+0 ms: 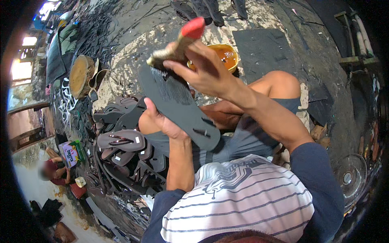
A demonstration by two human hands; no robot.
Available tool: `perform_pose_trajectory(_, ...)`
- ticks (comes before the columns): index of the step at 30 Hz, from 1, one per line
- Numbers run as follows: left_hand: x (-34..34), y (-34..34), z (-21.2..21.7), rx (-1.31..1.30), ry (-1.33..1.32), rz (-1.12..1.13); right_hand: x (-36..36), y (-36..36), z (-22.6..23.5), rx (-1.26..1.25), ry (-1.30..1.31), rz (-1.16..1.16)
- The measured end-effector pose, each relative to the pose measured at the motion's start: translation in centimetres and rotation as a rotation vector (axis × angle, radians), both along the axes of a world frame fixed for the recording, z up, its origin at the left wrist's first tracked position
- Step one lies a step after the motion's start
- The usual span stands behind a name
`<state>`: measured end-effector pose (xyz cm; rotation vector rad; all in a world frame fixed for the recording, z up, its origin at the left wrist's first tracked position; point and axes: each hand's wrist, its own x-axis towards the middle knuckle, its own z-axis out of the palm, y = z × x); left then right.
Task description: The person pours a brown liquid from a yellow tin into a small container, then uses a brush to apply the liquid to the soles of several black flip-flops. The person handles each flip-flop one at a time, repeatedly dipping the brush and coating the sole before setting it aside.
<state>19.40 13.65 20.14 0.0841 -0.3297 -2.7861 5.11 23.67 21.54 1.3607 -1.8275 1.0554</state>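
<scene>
My left hand (162, 121) grips a dark grey sandal sole (178, 105) from underneath, holding it up with its underside toward me. My right hand (204, 73) is closed on a brush (178, 44) with a red-tipped wooden handle. The bristles press on the upper end of the sole. An orange bowl of amber glue (225, 54) stands on the floor just behind my right hand.
A heap of dark sandals with straps (125, 150) lies to my left. A round wood stump (81, 75) stands further back left. Black rubber sheets (259, 50) cover the floor ahead. A small fan (350, 176) sits at the right, and another person (52, 170) sits far left.
</scene>
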Motion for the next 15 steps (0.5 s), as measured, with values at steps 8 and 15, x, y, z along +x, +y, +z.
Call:
perform_pose_trajectory(8,4.7,2.1,0.7,-0.068,-0.181,-0.025,-7.5,4.1,-8.1,0.404,-0.802,-0.150)
perform_pose_trajectory(15,12.5,5.6,-2.3,-0.031,-0.582,-0.031,-6.8,3.7,-11.7,0.471,-0.605,-0.281)
